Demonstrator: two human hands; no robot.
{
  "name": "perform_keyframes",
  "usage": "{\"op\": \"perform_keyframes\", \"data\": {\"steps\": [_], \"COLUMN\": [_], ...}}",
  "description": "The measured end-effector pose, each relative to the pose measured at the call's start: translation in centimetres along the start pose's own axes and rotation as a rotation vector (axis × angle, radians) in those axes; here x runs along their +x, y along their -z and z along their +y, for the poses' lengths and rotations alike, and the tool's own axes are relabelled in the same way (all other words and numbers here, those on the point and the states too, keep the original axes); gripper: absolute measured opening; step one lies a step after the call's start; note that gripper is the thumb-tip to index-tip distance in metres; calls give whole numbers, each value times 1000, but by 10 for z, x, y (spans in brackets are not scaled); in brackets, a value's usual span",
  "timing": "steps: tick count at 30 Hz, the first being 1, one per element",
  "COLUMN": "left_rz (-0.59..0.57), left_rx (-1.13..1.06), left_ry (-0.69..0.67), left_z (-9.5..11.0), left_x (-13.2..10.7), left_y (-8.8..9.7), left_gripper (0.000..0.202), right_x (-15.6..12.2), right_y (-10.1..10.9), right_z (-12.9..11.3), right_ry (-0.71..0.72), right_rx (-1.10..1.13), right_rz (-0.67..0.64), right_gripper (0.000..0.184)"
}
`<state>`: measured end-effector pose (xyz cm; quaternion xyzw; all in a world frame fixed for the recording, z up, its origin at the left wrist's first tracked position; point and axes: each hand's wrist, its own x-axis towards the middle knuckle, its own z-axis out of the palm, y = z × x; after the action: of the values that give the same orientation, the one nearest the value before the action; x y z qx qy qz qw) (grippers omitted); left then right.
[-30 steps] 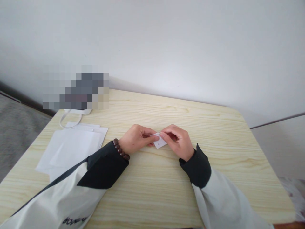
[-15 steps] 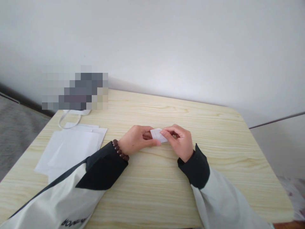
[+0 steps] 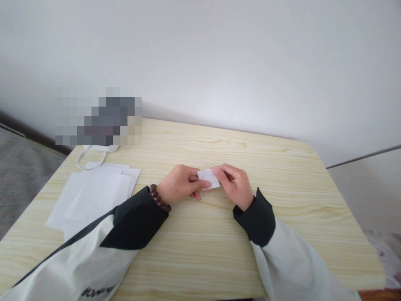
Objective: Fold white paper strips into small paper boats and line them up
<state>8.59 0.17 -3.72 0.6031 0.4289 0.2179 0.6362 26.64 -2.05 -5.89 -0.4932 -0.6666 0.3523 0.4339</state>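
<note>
Worktop (image 3: 282, 175), pale wood; sheets (image 3: 94, 196) lie far left, well apart from the hands. Small folded paper (image 3: 209, 179) sits mid-worktop, pinched between both hands. To fold well: keep edges aligned, press the crease flat against the wood. Left hand (image 3: 181, 184) grips its left edge, thumb under; right hand (image 3: 236, 184) grips the right, fingers curled over.

One head view looks forward and down, fairly close, over the table (image 3: 282, 175)
</note>
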Motion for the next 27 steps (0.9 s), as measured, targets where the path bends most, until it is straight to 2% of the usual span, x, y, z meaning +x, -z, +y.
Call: {"op": "perform_keyframes", "data": {"steps": [4, 9, 12, 14, 16, 18, 19, 20, 22, 25, 27], "left_rz": [17, -8, -16, 29, 158, 311, 355, 365, 312, 197, 181], "left_rx": [-25, 15, 76, 200, 412, 627, 695, 736, 816, 930, 974], "left_ry": [-7, -27, -39, -54, -129, -268, -347, -418, -547, -638, -639], "left_z": [2, -2, -3, -4, -6, -9, -10, -12, -15, -18, -19], "left_x": [1, 2, 2, 1, 2, 3, 3, 4, 6, 7, 7], "left_y": [6, 9, 8, 7, 8, 11, 14, 16, 19, 17, 15], "left_gripper": [21, 38, 40, 42, 40, 28, 32, 40, 48, 42, 36], "right_x": [-1, -1, 0, 1, 1, 0, -1, -1, -2, -2, -1], "right_y": [6, 5, 3, 4, 5, 8, 9, 10, 12, 12, 14], "right_z": [4, 6, 7, 8, 10, 12, 12, 12, 12, 10, 9], "right_ry": [-29, -27, -45, -52, -33, 5, 19, 29, 45, 95, 144], "right_rx": [27, -5, 24, 55, 44, -19, -55, -92, -178, -312, -355], "right_rz": [-56, -16, -15, -20, -25, -32, -37, -40, -40, -39, -57], "right_gripper": [21, 15, 15, 18, 19, 13, 11, 10, 10, 11, 12]}}
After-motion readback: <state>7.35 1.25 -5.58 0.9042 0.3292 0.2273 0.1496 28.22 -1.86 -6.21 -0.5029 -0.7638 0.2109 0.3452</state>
